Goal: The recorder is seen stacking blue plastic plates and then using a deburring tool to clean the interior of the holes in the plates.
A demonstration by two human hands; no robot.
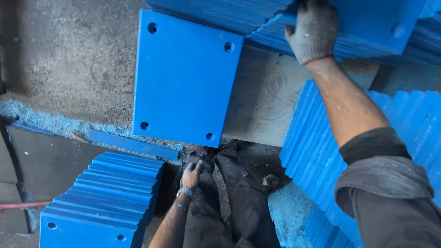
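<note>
A flat blue rectangular plate with a hole near each corner lies on a dusty grey work surface. My right hand, in a dirty grey knit glove, reaches up and grips the edge of the top blue plate of a fanned stack at the upper right. My left hand is bare with a band at the wrist. It rests low against my dark trousers, just below the lying plate's near edge. Its fingers are small and dim, and nothing shows in them.
More fanned stacks of blue plates stand at the lower left and along the right. Blue shavings lie along the surface's edge and on the floor. A blue strip lies below the plate.
</note>
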